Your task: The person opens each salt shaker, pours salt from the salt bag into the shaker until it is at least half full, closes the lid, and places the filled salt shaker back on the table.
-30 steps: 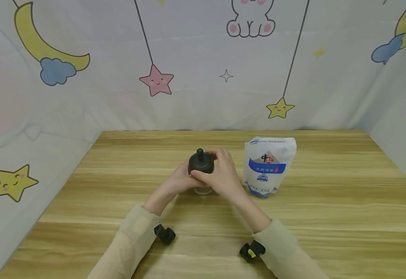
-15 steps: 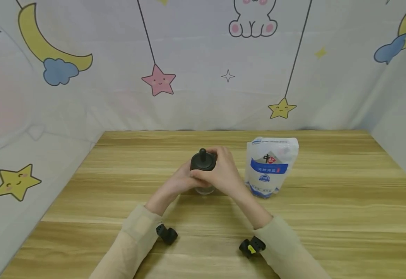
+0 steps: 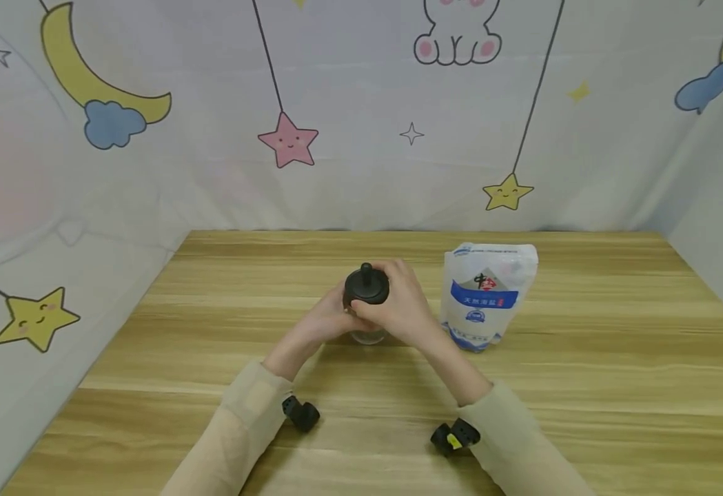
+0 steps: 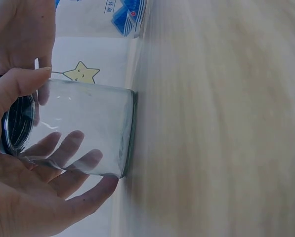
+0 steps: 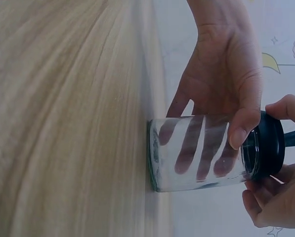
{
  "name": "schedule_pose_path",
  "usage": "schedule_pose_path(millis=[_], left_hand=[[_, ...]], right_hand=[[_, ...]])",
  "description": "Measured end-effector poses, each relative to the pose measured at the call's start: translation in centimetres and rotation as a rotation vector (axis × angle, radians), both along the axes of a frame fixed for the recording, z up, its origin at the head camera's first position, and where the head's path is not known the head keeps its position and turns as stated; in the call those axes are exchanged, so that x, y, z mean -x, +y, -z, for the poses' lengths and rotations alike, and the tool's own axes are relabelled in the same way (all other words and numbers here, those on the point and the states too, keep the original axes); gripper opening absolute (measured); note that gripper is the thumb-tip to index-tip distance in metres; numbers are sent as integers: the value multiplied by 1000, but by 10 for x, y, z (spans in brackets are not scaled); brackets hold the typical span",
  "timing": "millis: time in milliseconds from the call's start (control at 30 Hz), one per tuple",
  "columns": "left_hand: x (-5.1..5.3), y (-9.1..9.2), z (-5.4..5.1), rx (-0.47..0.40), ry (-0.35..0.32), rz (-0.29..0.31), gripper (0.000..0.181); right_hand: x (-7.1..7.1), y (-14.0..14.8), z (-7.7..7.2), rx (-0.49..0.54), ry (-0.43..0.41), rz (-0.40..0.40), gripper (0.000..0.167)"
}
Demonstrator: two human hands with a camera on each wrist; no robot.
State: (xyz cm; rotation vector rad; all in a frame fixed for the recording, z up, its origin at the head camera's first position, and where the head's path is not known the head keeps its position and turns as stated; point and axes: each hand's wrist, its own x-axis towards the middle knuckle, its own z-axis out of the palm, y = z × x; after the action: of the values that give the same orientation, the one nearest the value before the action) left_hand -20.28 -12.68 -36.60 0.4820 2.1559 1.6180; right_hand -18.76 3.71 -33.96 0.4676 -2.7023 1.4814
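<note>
A clear glass jar (image 4: 83, 126) stands upright on the table, with a black lid (image 3: 367, 286) that has a knob on top. My left hand (image 3: 324, 320) grips the glass body; in the right wrist view the left hand (image 5: 219, 84) has its fingers behind the glass and its thumb on the near side. My right hand (image 3: 398, 303) holds the rim of the black lid (image 5: 271, 145) between thumb and fingers, seen in the right wrist view as the hand (image 5: 285, 197) at the right edge. The glass shows nothing inside it.
A white and blue pouch (image 3: 488, 296) with printed characters stands on the wooden table (image 3: 584, 386), to the right of the jar. Behind the table hangs a white cloth (image 3: 349, 193) printed with stars and moons. A small black device sits at each sleeve cuff.
The head view has shifted slightly, so everything sits a little further right. The thumb of my right hand lies slightly differently along the lid's front; both hands keep their hold.
</note>
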Motion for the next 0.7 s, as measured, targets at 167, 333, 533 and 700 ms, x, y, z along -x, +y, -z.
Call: schedule_pose_path(millis=[167, 333, 533, 700], left_hand=[[2, 0, 1, -8, 8, 8, 75], [3, -1, 3, -25, 7, 19, 73], [2, -1, 3, -40, 16, 40, 72], [1, -1, 1, -16, 15, 8, 75]], right_hand=[[-1, -1, -2, 12, -31, 33, 74], [-1, -1, 0, 32, -33, 69, 72], [0, 1, 2, 34, -7, 29, 65], [0, 1, 1, 20, -9, -4, 68]])
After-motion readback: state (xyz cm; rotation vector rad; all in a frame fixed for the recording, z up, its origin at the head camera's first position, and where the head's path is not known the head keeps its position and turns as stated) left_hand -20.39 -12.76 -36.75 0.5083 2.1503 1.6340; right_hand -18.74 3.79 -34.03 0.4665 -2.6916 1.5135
